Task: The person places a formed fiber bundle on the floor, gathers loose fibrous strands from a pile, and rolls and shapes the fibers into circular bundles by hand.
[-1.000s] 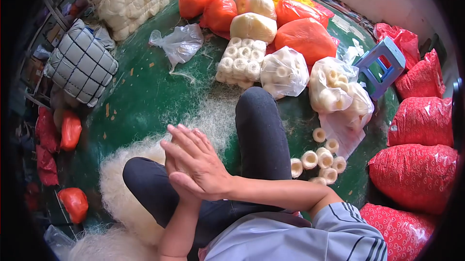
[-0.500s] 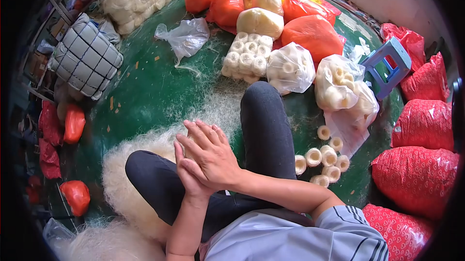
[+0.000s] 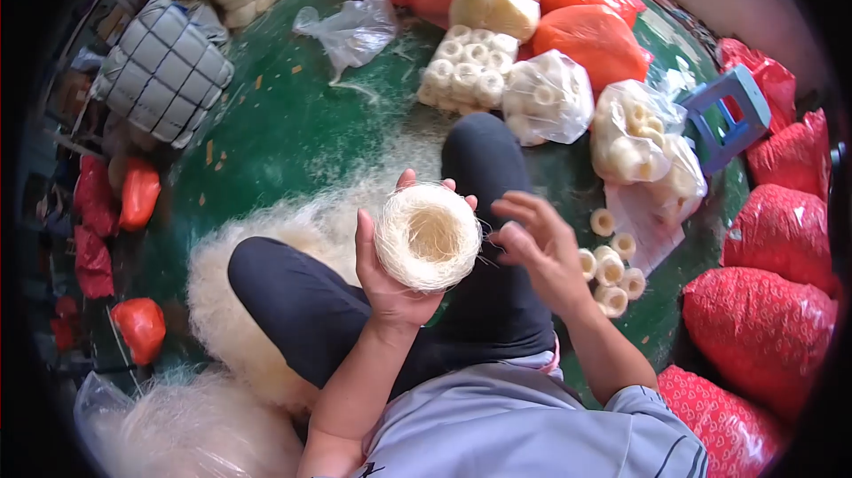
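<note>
A round nest of pale, straw-like fibre (image 3: 444,256) rests in my left hand (image 3: 389,287), which cups it from below with the fingertips curling over its far rim. It is ring-shaped with a deep hollow in the middle, and loose strands stick out at its right side. Just to the right of it, my right hand (image 3: 548,252) is raised, slightly blurred, its thumb and fingers apart and bent toward the nest without gripping it. Loose pale fibre (image 3: 240,318) lies in a heap by my left knee.
Several small fibre rings (image 3: 610,269) lie on the green floor (image 3: 284,141) to my right. Beyond them are clear bags of rings (image 3: 626,136), a blue stool (image 3: 732,118) and red patterned sacks (image 3: 763,327). Orange bags (image 3: 590,43) stand ahead; a strapped bale (image 3: 164,70) is at left.
My hands were pressed together, palm against palm. They have now parted, showing the fibre nest in the left hand, while the right hand has moved off to the right. The view has shifted slightly.
</note>
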The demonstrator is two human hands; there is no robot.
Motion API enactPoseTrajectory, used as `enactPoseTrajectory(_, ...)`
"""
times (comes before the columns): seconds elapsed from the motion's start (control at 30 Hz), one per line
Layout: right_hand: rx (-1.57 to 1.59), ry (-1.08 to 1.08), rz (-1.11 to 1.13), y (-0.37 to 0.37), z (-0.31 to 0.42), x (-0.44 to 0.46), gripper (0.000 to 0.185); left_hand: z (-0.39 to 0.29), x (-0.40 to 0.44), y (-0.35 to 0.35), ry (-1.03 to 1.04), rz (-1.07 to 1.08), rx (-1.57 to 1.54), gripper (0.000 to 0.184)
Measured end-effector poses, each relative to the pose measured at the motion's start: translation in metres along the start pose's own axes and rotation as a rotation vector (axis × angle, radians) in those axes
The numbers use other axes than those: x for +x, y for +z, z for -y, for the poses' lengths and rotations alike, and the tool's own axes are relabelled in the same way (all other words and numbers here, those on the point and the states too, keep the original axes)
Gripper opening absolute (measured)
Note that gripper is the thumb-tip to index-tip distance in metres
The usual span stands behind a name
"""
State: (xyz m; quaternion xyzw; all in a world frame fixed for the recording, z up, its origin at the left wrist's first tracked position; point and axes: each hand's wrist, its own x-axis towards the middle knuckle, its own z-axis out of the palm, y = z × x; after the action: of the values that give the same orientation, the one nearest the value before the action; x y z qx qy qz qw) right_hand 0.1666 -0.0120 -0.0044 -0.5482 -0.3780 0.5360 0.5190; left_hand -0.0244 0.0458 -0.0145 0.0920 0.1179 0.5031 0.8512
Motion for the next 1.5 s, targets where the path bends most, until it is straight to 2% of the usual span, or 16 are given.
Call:
enactPoseTrajectory(0.1,0.114,0.209,0.040,-0.012,0.003,-0.023,0.066,0.036,0.008,0.009,0.003,0.038,0.107,0.073)
enactPoseTrajectory(0.13,0.184,0.243,0.019,-0.015,0.007,-0.030,0.061,0.049,0.012,0.010,-0.003,0.066,0.177,0.072)
enactPoseTrajectory(0.23,0.130,0.192,-0.041,-0.048,-0.007,-0.045,0.042,0.088,0.014,0.017,-0.062,0.112,0.372,0.069)
enactPoseTrajectory(0.33,0.144,0.156,-0.189,-0.102,-0.020,-0.077,0.034,0.117,0.014,0.024,-0.291,0.082,0.427,0.071)
enactPoseTrajectory(0.4,0.111,0.158,-0.417,-0.151,-0.037,-0.105,0.034,0.118,0.015,0.020,-0.311,0.056,0.569,0.073)
enactPoseTrajectory(0.47,0.011,0.195,-0.681,-0.205,-0.072,-0.137,0.033,0.107,0.015,0.010,-0.257,0.089,0.578,0.073)
enactPoseTrajectory(0.53,-0.045,0.358,-0.923,-0.253,-0.129,-0.171,0.027,0.084,0.015,0.008,-0.223,0.108,0.565,0.072)
enactPoseTrajectory(0.6,-0.004,0.540,-0.981,-0.289,-0.203,-0.207,0.024,0.053,0.014,0.003,-0.155,0.116,0.623,0.071)
enactPoseTrajectory(0.67,0.119,0.682,-1.081,-0.292,-0.258,-0.226,0.022,0.017,0.007,-0.001,-0.103,0.099,0.691,0.068)
enactPoseTrajectory(0.77,0.254,0.802,-1.187,-0.303,-0.328,-0.238,0.023,-0.041,-0.003,-0.021,-0.010,0.052,0.746,0.065)
enactPoseTrajectory(0.87,0.339,0.797,-1.240,-0.313,-0.349,-0.231,0.023,-0.086,-0.016,-0.032,0.049,-0.020,0.771,0.059)
enactPoseTrajectory(1.03,0.387,0.657,-1.281,-0.343,-0.354,-0.202,0.025,-0.137,-0.032,-0.063,0.124,-0.091,0.804,0.056)
enactPoseTrajectory(1.17,0.375,0.843,-1.206,-0.353,-0.368,-0.191,0.025,-0.141,-0.041,-0.073,0.168,-0.201,0.823,0.053)
enactPoseTrajectory(1.4,0.315,0.807,-1.185,-0.354,-0.377,-0.183,0.018,-0.164,-0.058,-0.086,0.217,-0.245,0.891,0.049)
enactPoseTrajectory(1.5,0.243,0.929,-1.126,-0.359,-0.384,-0.187,0.017,-0.181,-0.060,-0.087,0.255,-0.238,0.929,0.049)
